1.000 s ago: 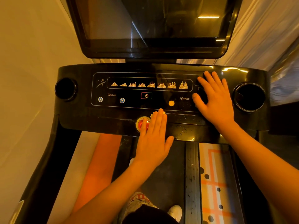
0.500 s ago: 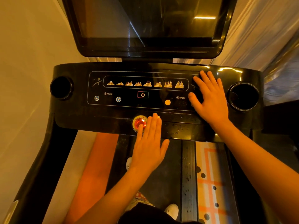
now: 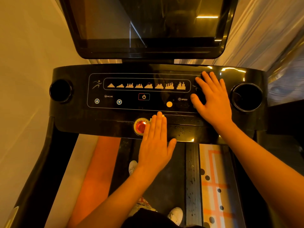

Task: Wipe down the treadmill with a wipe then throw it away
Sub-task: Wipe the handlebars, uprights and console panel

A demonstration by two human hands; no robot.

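Slid right since one second ago, uncovering red emergency stop button (image 3: 140, 126): left hand (image 3: 155, 145), flat, fingers straight and together, pressing wipe (image 3: 162, 114) onto lower edge of treadmill console (image 3: 115, 120); only pale corner of wipe showing past fingertips. Flat with fingers spread, right hand (image 3: 213, 102) on console's right end, beside right cup holder (image 3: 236, 97). At far end, left cup holder (image 3: 54, 91). Both holders dark inside; contents impossible to tell.

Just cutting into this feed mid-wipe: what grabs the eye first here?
The round red emergency-stop button in its yellow ring glows at the front edge of the glossy black treadmill console, the flat left hand overlapping its right side. Above, a row of amber programme icons lights the panel, and the right hand rests spread at its right end.
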